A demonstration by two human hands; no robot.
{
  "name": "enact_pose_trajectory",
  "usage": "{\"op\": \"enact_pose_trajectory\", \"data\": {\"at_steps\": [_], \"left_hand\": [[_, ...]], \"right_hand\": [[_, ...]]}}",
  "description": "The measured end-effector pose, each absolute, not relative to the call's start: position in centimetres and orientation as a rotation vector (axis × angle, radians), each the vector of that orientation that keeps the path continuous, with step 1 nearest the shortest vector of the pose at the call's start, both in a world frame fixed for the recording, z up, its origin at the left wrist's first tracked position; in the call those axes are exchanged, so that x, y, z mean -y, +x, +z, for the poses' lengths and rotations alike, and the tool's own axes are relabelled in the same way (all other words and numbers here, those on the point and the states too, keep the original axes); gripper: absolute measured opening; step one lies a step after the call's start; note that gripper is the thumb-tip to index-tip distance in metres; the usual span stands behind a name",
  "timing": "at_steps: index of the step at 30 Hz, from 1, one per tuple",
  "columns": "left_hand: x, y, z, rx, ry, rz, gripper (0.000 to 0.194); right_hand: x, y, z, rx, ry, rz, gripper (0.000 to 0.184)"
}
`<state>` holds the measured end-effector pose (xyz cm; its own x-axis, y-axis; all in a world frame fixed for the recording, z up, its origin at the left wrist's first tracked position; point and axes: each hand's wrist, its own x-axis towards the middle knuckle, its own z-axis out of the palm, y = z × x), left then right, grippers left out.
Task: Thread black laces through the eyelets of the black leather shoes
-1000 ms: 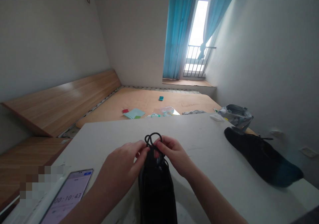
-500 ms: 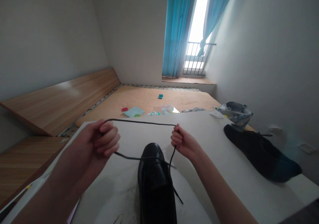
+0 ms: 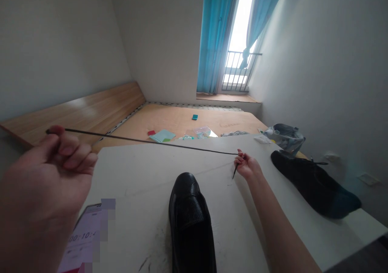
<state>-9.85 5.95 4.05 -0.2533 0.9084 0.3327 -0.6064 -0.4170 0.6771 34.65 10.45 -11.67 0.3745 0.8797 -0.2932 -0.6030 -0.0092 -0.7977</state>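
A black shoelace (image 3: 151,141) is stretched taut in the air between my two hands, above the white table (image 3: 142,172). My left hand (image 3: 54,172) is raised close to the camera on the left, fingers curled round one end of the lace. My right hand (image 3: 247,164) is farther out on the right, pinching the other end, whose tip hangs just below the fingers. A black leather shoe (image 3: 190,220) without its lace stands on the table between my arms, toe pointing away from me.
A second black shoe (image 3: 315,188) lies at the table's right side, with a grey bag (image 3: 285,137) behind it. A phone showing a timer (image 3: 85,240) lies at the lower left. Beyond the table are a wooden bed platform with small items and blue curtains.
The lace was bunched at the shoe's top, then pulled free; my hands have moved far apart and the lace now runs straight between them, clear of the shoe.
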Motion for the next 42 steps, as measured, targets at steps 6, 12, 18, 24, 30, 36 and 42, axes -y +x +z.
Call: {"op": "enact_pose_trajectory", "data": {"at_steps": [6, 12, 18, 24, 30, 36, 42], "left_hand": [[-6.4, -10.2, 4.9, -0.81, 1.034, 1.906, 0.028], [-5.1, -10.5, 5.6, -1.621, 1.698, 1.453, 0.02], [-4.9, -9.5, 4.0, -1.705, 1.95, 1.071, 0.014], [-3.5, -3.8, 2.0, -1.247, 2.123, 0.831, 0.027], [-2.0, -0.5, 0.3, -1.199, 2.233, 0.433, 0.037], [-1.5, 0.3, -1.1, -1.172, 2.377, 0.304, 0.029], [-1.5, 1.7, -2.4, -1.058, 2.483, 0.296, 0.024]], "right_hand": [[-9.7, 35.4, -11.2, 0.51, -1.276, 1.143, 0.033], [-8.5, 33.9, -10.4, 0.739, -1.477, 1.21, 0.03], [-7.6, 30.1, -7.8, 0.959, -1.209, 1.347, 0.026], [-6.6, 24.9, -6.7, 1.158, -1.028, 1.368, 0.042], [-5.5, 21.3, -6.6, 1.465, -1.155, 1.158, 0.026], [-5.5, 21.3, -6.2, 1.59, -1.174, 0.926, 0.031], [-5.6, 22.2, -6.1, 1.65, -1.215, 1.169, 0.034]]}}
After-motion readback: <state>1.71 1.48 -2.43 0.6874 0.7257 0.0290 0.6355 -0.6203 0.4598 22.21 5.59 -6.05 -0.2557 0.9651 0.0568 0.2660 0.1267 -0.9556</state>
